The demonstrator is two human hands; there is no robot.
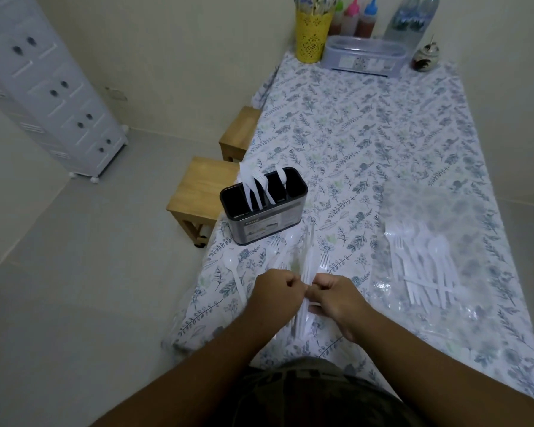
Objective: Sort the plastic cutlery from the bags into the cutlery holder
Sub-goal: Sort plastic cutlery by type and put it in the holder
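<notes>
Floral cloth covers the table (383, 124). Both hands, left (273, 292) and right (335, 295), pinch a clear bag (305, 266) of cutlery near the holder (264, 208). A sudden tear could scatter pieces toward the floor edge.

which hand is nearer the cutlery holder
Left. The left hand sits just below the cutlery holder, towards the person; the right hand is beside it, further right of the holder.
</notes>
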